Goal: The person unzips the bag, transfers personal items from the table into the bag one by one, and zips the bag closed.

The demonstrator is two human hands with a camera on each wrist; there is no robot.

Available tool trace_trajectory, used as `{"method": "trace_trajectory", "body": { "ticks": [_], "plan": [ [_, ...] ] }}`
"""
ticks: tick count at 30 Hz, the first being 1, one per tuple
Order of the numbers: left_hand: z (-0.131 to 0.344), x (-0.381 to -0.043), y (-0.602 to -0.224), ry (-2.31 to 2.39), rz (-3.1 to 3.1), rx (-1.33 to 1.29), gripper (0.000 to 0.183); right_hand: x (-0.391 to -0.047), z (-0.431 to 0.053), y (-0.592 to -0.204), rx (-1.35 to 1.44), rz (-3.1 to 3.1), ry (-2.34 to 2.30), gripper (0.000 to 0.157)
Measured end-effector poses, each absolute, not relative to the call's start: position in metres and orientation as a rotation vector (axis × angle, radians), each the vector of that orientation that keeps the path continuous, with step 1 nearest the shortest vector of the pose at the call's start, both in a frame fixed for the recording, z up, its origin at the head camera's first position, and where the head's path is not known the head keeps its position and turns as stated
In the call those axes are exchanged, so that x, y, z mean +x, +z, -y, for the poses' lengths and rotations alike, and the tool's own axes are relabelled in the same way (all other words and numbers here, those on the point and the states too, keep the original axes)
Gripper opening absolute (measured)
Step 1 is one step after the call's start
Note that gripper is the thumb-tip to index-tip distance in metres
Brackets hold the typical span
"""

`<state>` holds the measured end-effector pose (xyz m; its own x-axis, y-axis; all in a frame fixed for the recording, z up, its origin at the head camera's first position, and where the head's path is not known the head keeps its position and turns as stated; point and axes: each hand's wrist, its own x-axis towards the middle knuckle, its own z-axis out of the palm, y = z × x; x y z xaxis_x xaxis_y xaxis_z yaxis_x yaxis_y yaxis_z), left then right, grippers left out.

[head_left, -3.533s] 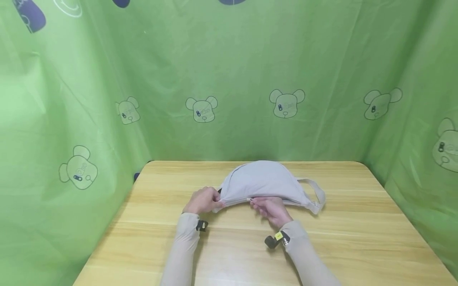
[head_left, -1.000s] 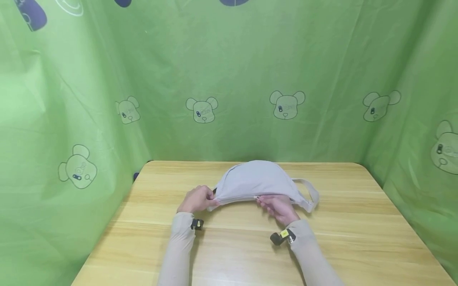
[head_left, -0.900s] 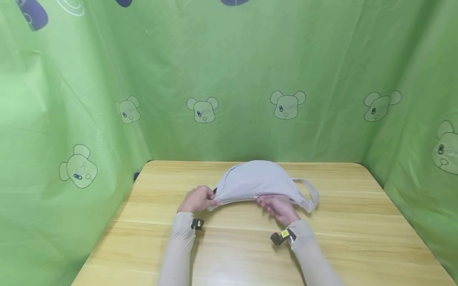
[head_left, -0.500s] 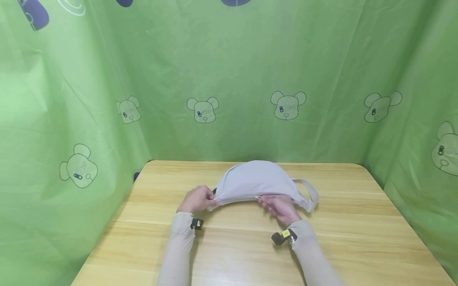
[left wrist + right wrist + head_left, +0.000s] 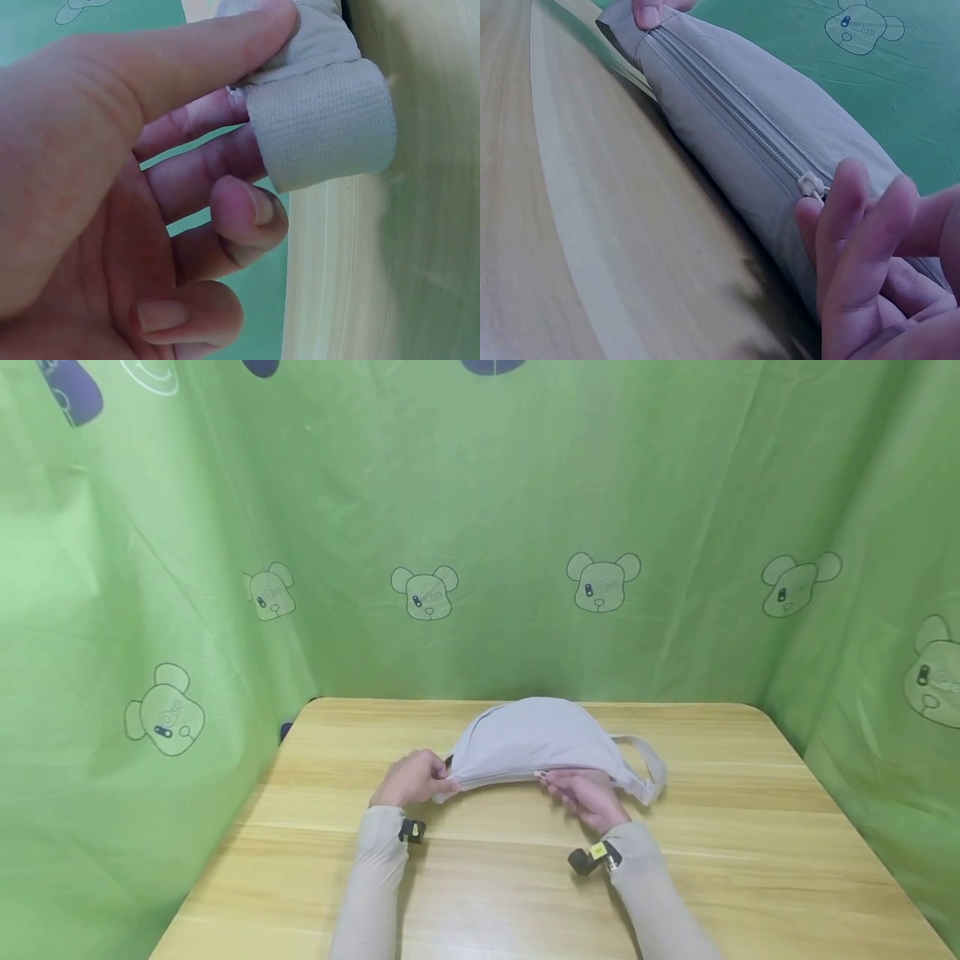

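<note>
A light grey crescent-shaped waist bag (image 5: 536,735) lies near the table's far edge, its zipped edge facing me. My left hand (image 5: 414,778) pinches the bag's left end between thumb and index finger. In the left wrist view, a woven strap loop (image 5: 326,124) hangs from that end beside the curled lower fingers. My right hand (image 5: 588,795) pinches the zipper pull at mid-edge. The right wrist view shows the white zipper slider (image 5: 810,184) right at the fingertips. Between it and the left hand, the zipper teeth (image 5: 727,101) are meshed. Beyond the slider, the zipper is hidden behind my right hand.
A strap loop (image 5: 648,764) sticks out at the bag's right end. The wooden table (image 5: 750,827) has rounded far corners. A green curtain (image 5: 510,635) printed with bear heads stands behind it and on both sides.
Since the oldest frame, the bag and left hand have shifted slightly left, while the right hand has drawn the zipper slider to the right along the edge. Over the last second, hardly anything moves.
</note>
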<state>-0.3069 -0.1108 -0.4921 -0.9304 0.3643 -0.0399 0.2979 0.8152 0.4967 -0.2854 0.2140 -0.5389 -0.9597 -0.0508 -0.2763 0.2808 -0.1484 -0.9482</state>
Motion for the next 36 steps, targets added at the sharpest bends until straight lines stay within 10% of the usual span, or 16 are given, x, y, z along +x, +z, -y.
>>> {"method": "trace_trajectory", "body": {
  "ticks": [36],
  "plan": [
    [0.1115, -0.3042, -0.4915, 0.774, -2.856, 0.522, 0.022, -0.2847, -0.2178, -0.5395, 0.267, -1.982, -2.165, 0.024]
  ]
}}
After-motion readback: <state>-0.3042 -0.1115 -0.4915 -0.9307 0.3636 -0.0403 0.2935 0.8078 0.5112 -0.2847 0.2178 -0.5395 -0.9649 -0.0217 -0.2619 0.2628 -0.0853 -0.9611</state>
